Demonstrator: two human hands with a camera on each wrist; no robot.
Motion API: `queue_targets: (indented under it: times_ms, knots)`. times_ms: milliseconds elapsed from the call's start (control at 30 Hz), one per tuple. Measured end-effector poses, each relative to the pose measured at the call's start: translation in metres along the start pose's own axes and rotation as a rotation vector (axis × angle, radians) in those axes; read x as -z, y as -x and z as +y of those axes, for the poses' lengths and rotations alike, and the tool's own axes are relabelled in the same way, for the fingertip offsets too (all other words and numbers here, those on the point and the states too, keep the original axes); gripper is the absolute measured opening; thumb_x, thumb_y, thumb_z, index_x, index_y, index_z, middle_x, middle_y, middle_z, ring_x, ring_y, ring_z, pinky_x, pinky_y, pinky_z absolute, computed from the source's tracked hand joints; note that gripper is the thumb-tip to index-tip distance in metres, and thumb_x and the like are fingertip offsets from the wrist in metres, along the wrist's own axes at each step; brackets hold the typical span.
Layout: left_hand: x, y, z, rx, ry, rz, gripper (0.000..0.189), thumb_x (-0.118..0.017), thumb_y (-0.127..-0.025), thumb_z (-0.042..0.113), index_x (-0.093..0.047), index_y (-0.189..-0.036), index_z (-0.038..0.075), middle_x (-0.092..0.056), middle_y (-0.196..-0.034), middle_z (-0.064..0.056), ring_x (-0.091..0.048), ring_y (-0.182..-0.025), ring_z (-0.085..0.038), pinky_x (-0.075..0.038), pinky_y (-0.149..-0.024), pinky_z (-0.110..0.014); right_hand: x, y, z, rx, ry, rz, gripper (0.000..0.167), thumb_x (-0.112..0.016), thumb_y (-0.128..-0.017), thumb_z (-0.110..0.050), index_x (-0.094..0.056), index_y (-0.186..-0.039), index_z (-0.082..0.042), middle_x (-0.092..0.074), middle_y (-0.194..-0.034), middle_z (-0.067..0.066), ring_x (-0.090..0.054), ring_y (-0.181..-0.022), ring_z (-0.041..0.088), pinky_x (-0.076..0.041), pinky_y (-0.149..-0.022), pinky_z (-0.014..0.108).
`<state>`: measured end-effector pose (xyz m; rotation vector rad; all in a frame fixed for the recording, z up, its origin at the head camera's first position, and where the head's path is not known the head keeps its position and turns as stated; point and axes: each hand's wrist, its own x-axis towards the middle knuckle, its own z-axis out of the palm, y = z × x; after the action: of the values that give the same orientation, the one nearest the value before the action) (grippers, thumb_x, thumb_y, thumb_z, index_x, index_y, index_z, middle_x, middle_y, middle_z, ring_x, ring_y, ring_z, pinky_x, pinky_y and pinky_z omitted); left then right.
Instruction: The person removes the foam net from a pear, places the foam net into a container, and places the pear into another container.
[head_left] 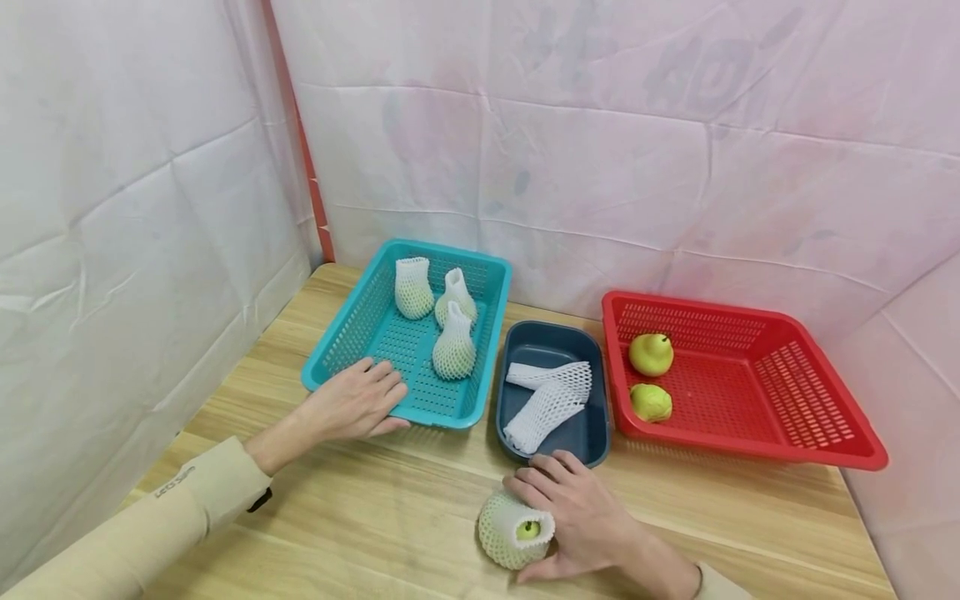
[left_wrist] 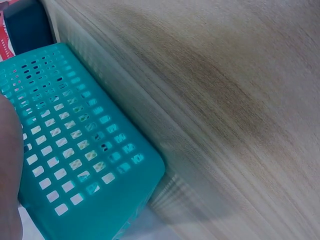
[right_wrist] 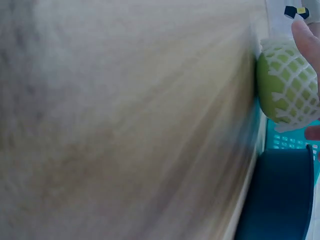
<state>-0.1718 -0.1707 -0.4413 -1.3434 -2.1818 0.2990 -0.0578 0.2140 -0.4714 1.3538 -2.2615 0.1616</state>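
My right hand [head_left: 576,512] grips a pear [head_left: 529,528] in a white foam net sleeve [head_left: 497,533] on the table's near part. The net's open end faces up, and the pear's stem shows in it. In the right wrist view, the netted pear [right_wrist: 287,90] has a bare green patch at one side. My left hand [head_left: 358,398] holds the near rim of a teal basket [head_left: 435,414], fingers over the edge and thumb along the outside. Inside that basket stand three netted pears [head_left: 454,354]. The teal wall [left_wrist: 90,200] fills much of the left wrist view.
Between the baskets, a dark blue tray [head_left: 592,433] holds white foam net sleeves [head_left: 551,408]. The red basket [head_left: 750,400] at the right contains two bare pears [head_left: 651,356]. White cloth walls [head_left: 600,167] stand behind and beside the wooden table [head_left: 360,517].
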Motion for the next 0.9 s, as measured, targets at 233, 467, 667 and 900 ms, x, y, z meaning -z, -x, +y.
queue_targets:
  times_ms: [233,467,667,900]
  knots:
    - [0.0007,-0.0002,-0.0002,-0.002,-0.002,0.023,0.06,-0.015,-0.113,0.057,-0.048,-0.087,0.013,-0.053,-0.08,0.0,-0.044,-0.075,-0.019,-0.036,-0.07,-0.031,-0.0072,-0.0003,-0.0055,0.054,-0.022,0.017,0.089,-0.064,-0.075,-0.086,-0.067,-0.132,-0.017,-0.071,-0.117,-0.006,-0.063,-0.11,0.019,-0.048,-0.095,0.039]
    - [0.0018,0.0002,0.0001,0.004,0.019,0.005,0.056,-0.026,-0.112,0.058,-0.049,-0.088,0.014,-0.054,-0.081,0.0,-0.045,-0.077,-0.019,-0.038,-0.071,-0.031,-0.0082,-0.0015,-0.0058,0.053,-0.036,0.038,0.082,-0.067,-0.074,-0.083,-0.069,-0.125,-0.018,-0.072,-0.111,-0.008,-0.065,-0.106,0.019,-0.05,-0.094,0.037]
    - [0.0022,0.0003,0.0002,0.008,0.012,-0.03,0.053,-0.034,-0.11,0.06,-0.05,-0.09,0.014,-0.055,-0.082,0.0,-0.047,-0.079,-0.019,-0.04,-0.072,-0.031,-0.0087,-0.003,-0.0036,0.071,-0.038,0.087,0.077,-0.068,-0.073,-0.083,-0.071,-0.116,-0.019,-0.073,-0.104,-0.008,-0.066,-0.1,0.02,-0.05,-0.092,0.037]
    - [0.0036,-0.0007,0.0003,0.002,0.001,-0.028,0.057,-0.023,-0.112,0.058,-0.05,-0.09,0.014,-0.056,-0.082,0.001,-0.047,-0.078,-0.019,-0.04,-0.072,-0.031,-0.0055,-0.0058,-0.001,0.105,0.017,0.123,0.073,-0.067,-0.072,-0.084,-0.071,-0.108,-0.02,-0.071,-0.093,-0.009,-0.063,-0.094,0.018,-0.05,-0.085,0.037]
